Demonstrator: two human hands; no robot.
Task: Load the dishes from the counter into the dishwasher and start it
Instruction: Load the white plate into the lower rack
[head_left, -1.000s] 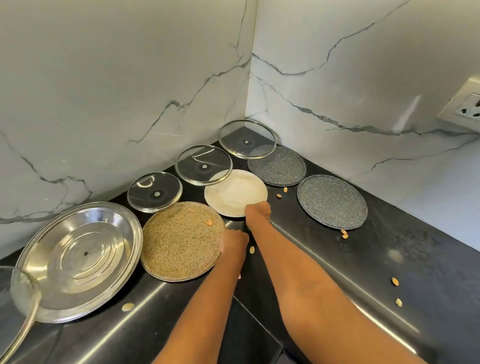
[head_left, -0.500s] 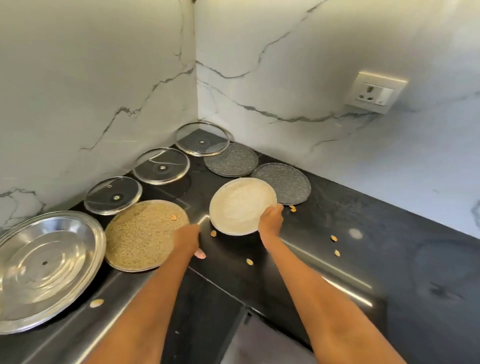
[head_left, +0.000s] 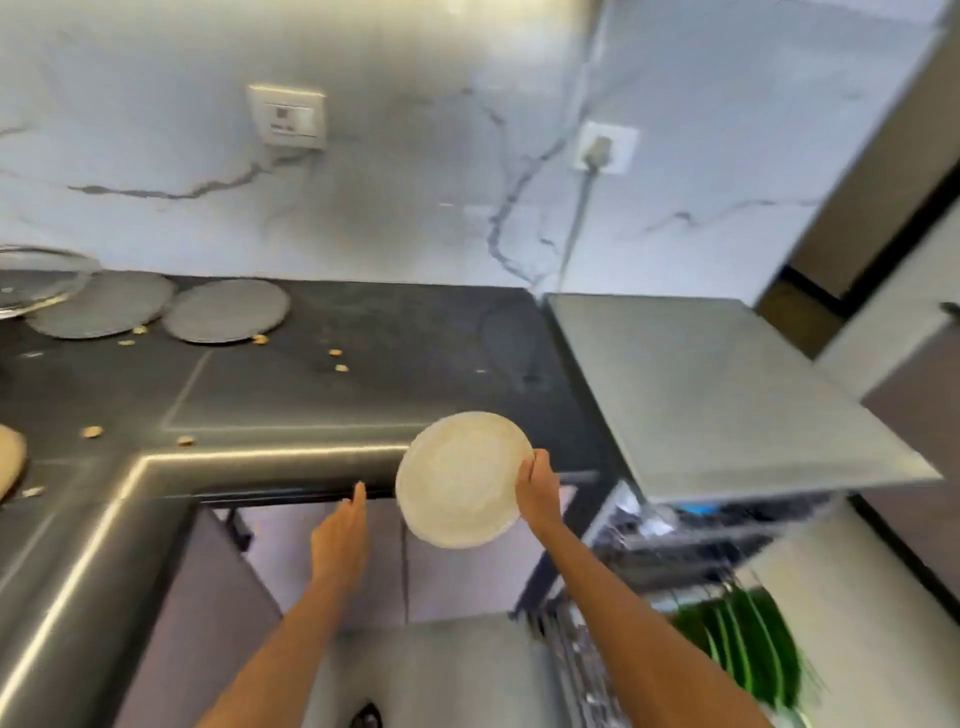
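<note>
Right hand (head_left: 537, 493) apparently grips cream plate's (head_left: 460, 480) edge.

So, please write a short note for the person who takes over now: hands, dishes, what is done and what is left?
Right hand grips the cream plate by its rim, in the air near the counter edge.
Left hand is open and holds nothing.
Two grey plates lie on the counter by the wall.
Dishwasher is open; green plates stand in its lower rack.
Left: rack the cream plate, bring the other dishes, start the machine.
</note>
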